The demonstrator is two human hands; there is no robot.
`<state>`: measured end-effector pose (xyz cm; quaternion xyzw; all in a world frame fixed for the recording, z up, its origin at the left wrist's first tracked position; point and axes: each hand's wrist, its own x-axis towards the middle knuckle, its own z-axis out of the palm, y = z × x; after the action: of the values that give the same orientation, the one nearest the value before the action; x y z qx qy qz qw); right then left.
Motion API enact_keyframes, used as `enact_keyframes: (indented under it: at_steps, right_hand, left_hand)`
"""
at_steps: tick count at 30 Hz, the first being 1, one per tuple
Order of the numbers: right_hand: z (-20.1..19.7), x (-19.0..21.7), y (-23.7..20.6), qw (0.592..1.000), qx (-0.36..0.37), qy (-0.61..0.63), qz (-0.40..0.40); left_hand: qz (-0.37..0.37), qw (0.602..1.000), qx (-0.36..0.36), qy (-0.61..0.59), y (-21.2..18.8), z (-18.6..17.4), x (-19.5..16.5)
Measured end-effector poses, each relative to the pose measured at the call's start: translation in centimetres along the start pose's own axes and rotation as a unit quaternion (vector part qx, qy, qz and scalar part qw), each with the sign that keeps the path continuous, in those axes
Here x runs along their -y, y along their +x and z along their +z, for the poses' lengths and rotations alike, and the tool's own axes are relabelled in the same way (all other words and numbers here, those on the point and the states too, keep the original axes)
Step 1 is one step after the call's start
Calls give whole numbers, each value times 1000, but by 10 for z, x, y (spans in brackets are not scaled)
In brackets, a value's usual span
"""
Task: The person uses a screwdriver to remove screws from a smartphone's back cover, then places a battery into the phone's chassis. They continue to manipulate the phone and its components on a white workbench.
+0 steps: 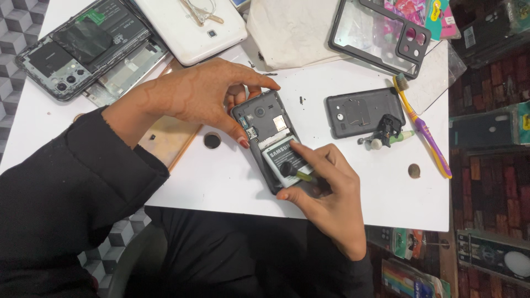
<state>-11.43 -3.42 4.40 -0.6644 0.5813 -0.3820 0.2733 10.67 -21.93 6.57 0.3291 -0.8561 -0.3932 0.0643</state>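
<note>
A dark grey phone with its back cover off lies on the white table. My left hand grips its upper end, thumb on the left edge and fingers over the top. My right hand pinches the white and grey battery, which sits tilted in the phone's lower half, index finger on its top right corner and thumb at its bottom edge. A small tool with a black tip and yellow-green shaft is tucked under the same fingers, lying across the battery.
The phone's grey back cover lies to the right beside a small black tool and a yellow and purple toothbrush. An opened phone, a white tablet, a clear case and a gold phone surround the spot.
</note>
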Motion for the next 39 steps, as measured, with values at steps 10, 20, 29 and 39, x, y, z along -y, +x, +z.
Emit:
enact_keyframes:
  at_steps: [10,20,29,39]
  right_hand:
    - [2,6,4,1000,4,0,-1]
    - [3,5,5,1000,-19,-2,11]
    - [7,2,4,999,-40,17,7]
    - [5,6,2,999,-39,-5,-22]
  left_hand:
    - [33,999,-8,-15,1,-2,1]
    - [27,999,0,-47,-4,-4,-1]
    - [41,998,-6,-48,-3,-2,0]
    - [-26,999,11,-34,-5,-6,-7]
